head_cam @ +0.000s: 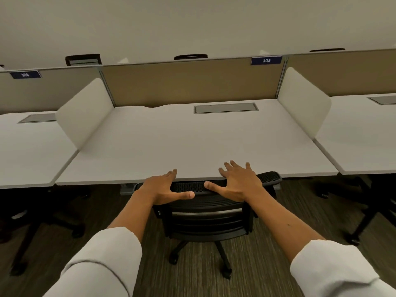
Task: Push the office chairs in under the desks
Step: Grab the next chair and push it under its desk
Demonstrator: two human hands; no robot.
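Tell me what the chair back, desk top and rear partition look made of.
Chair back: black plastic slats, with perforated mesh on the armrest. Desk top: smooth matte white, probably laminate. Rear partition: tan, dull, likely fabric, framed in grey metal.

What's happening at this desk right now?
A person stands behind a black office chair at the desk labelled 305. The left hand and right hand are both open, fingers spread over the top of the chair's back. The seat is already under the desk, and the backrest sits close to its front edge.
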